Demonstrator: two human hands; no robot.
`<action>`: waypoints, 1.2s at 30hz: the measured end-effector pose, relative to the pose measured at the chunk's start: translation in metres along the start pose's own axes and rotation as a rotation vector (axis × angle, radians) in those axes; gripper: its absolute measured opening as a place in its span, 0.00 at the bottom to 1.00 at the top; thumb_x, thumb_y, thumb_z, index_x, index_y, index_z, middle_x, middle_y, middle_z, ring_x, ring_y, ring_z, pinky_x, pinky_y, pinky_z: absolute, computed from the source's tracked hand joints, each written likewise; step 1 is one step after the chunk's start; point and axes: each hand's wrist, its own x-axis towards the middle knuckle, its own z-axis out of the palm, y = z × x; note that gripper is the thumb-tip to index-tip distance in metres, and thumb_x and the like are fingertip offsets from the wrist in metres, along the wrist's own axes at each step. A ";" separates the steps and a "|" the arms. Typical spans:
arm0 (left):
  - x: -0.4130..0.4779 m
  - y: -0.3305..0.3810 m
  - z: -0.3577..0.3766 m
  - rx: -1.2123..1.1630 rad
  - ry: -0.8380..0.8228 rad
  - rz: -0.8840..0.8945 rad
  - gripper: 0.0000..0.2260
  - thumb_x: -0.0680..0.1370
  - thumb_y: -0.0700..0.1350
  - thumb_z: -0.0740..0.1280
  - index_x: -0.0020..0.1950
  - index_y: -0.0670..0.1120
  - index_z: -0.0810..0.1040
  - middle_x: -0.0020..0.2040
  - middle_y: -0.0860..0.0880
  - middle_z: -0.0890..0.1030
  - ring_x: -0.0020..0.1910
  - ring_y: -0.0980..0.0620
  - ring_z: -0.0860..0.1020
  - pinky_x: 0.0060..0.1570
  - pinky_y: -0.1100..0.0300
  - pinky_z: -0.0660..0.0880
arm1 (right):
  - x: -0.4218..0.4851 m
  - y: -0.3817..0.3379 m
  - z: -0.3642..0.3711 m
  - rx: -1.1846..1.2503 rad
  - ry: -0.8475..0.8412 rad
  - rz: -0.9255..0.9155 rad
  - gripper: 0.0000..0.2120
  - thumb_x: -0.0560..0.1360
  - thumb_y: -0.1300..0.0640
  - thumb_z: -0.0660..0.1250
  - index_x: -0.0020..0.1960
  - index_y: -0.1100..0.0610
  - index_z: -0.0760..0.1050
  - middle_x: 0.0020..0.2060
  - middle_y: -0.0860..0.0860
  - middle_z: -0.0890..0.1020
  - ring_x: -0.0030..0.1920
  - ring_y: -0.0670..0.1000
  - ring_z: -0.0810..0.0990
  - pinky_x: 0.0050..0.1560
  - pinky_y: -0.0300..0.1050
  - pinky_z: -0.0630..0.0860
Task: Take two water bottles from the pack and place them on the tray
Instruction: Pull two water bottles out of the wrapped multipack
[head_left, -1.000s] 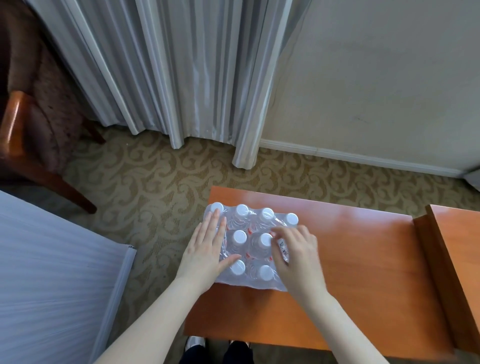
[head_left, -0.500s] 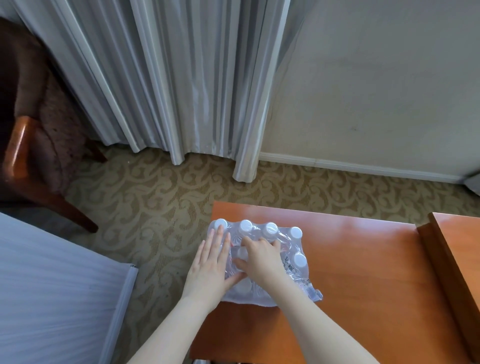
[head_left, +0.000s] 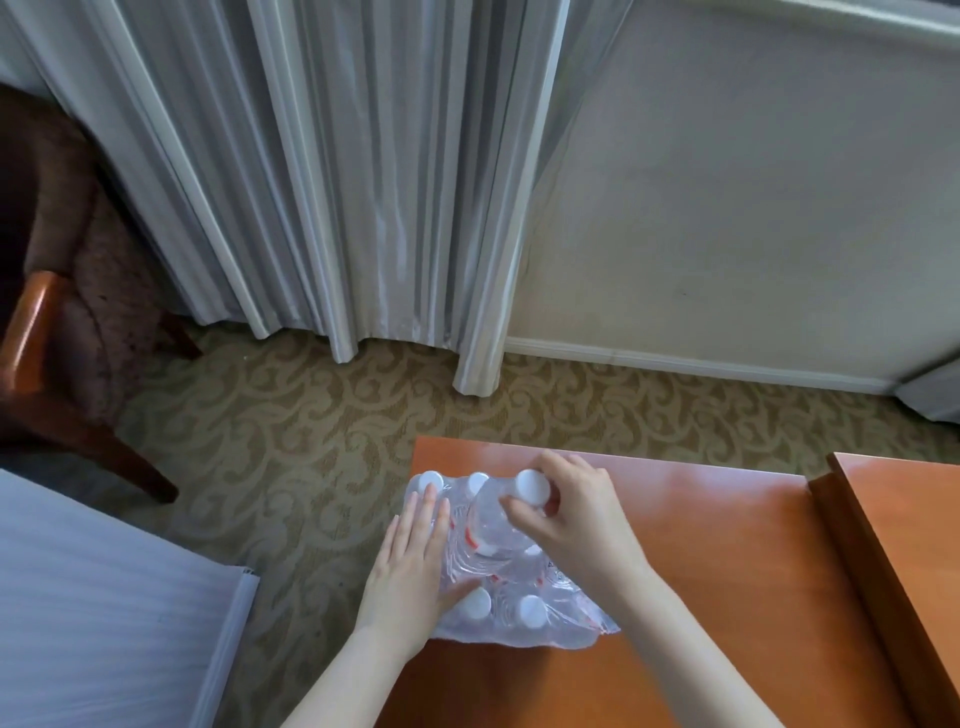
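A shrink-wrapped pack of water bottles (head_left: 519, 623) with white caps stands on the left end of a wooden table (head_left: 701, 597). My right hand (head_left: 576, 525) grips one clear bottle (head_left: 493, 525) by its neck, just under the white cap, and the bottle rises above the others, partly out of the torn wrap. My left hand (head_left: 410, 566) lies flat with fingers spread on the pack's left side, pressing it down. No tray is in view.
A second wooden surface (head_left: 904, 545), slightly higher, adjoins the table at the right. Patterned carpet (head_left: 291, 452) lies beyond the table's left and far edges. A wooden armchair (head_left: 57, 332) stands far left, a white bed edge (head_left: 104, 623) at lower left, curtains (head_left: 337, 182) behind.
My right hand moved from the middle of the pack to a bottle's neck and has lifted that bottle up out of the wrap. The left hand stays flat on the pack.
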 end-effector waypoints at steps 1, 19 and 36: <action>0.001 0.000 -0.001 0.011 -0.006 0.000 0.43 0.72 0.71 0.41 0.76 0.42 0.59 0.77 0.44 0.58 0.78 0.54 0.41 0.72 0.55 0.38 | 0.000 -0.004 -0.011 0.031 0.019 0.009 0.11 0.68 0.53 0.70 0.35 0.56 0.69 0.27 0.46 0.70 0.33 0.46 0.67 0.40 0.42 0.63; 0.018 0.068 -0.182 -0.933 -0.286 0.205 0.13 0.60 0.55 0.74 0.42 0.64 0.76 0.42 0.63 0.80 0.41 0.67 0.79 0.44 0.65 0.77 | -0.008 -0.059 -0.078 0.074 0.047 -0.076 0.13 0.67 0.49 0.71 0.34 0.56 0.70 0.23 0.47 0.70 0.26 0.46 0.67 0.28 0.36 0.64; 0.019 0.043 -0.166 -1.105 0.187 0.068 0.06 0.70 0.48 0.73 0.42 0.48 0.81 0.39 0.56 0.82 0.41 0.59 0.79 0.44 0.65 0.75 | -0.004 0.066 0.028 -0.243 -0.223 0.039 0.11 0.76 0.49 0.61 0.52 0.55 0.75 0.46 0.49 0.82 0.52 0.54 0.74 0.49 0.47 0.69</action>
